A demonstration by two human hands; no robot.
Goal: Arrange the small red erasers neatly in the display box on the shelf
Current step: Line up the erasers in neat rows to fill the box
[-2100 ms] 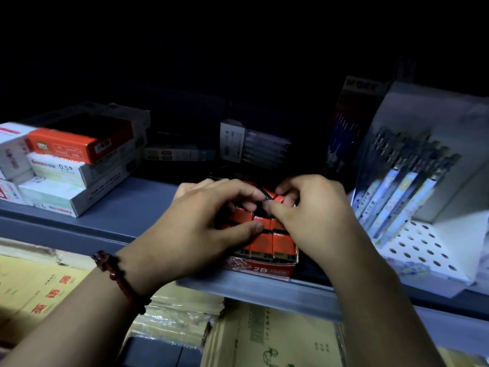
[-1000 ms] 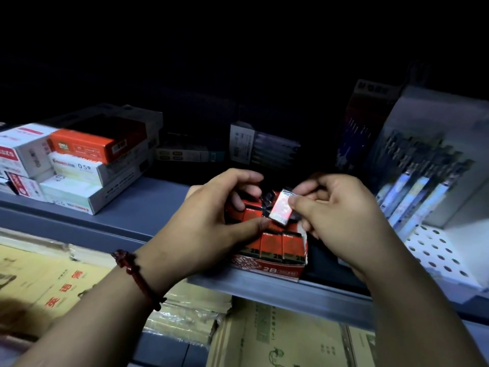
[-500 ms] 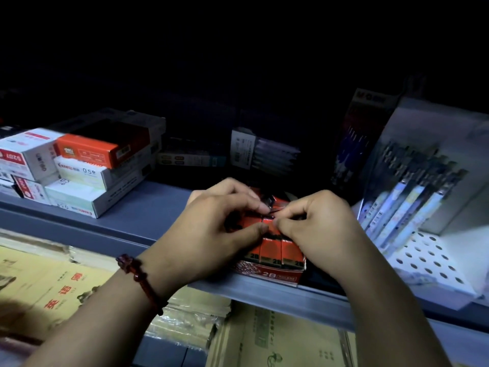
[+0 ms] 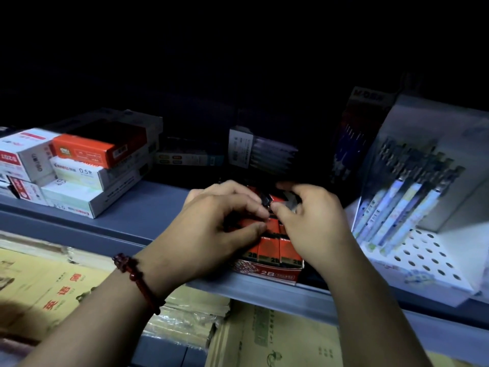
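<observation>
A blue-grey metal shelf (image 4: pixel 137 218) ran across a dark, dimly lit space, its back lost in shadow. At the shelf's front lip sat the red display box (image 4: pixel 267 272), marked 2B on its front wall. Inside it the red erasers (image 4: pixel 270 250) lay side by side in rows across the box, each with its long axis running from front to back and its 2B end band toward the front lip. The left hand (image 4: pixel 211 229), with a beaded bracelet (image 4: pixel 135 279) at the wrist, curled over the box's left part, thumb and fingertips pinching erasers in a middle row. The right hand (image 4: pixel 312 223) curled in from the right, its thumb and forefinger nipping an eraser near the back. Stacked stationery boxes (image 4: pixel 79 181) stood at the left, well apart; a white perforated pen rack (image 4: pixel 423 260) stood near on the right. Yellow exercise books (image 4: pixel 39 287) lay below
</observation>
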